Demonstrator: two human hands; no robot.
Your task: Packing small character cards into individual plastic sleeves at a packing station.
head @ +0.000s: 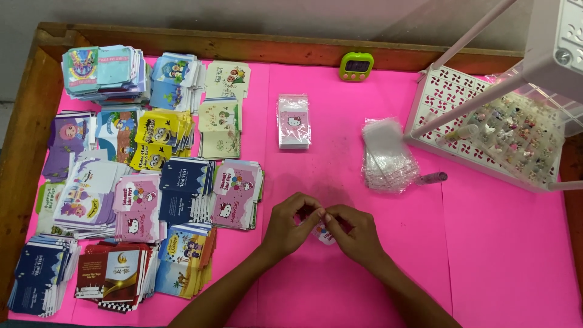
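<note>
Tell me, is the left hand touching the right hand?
Touching. The head view shows the left hand and right hand meeting at the fingertips, over a small card.

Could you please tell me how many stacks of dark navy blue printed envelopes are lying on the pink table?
2: one dark navy blue envelope stack at the table's near-left corner, another mid-left among the coloured piles. Others may be buried.

Matt pink paper table cover (486,255); glossy clear plastic sleeves (388,155); wooden frame (24,133), seemingly.
</note>
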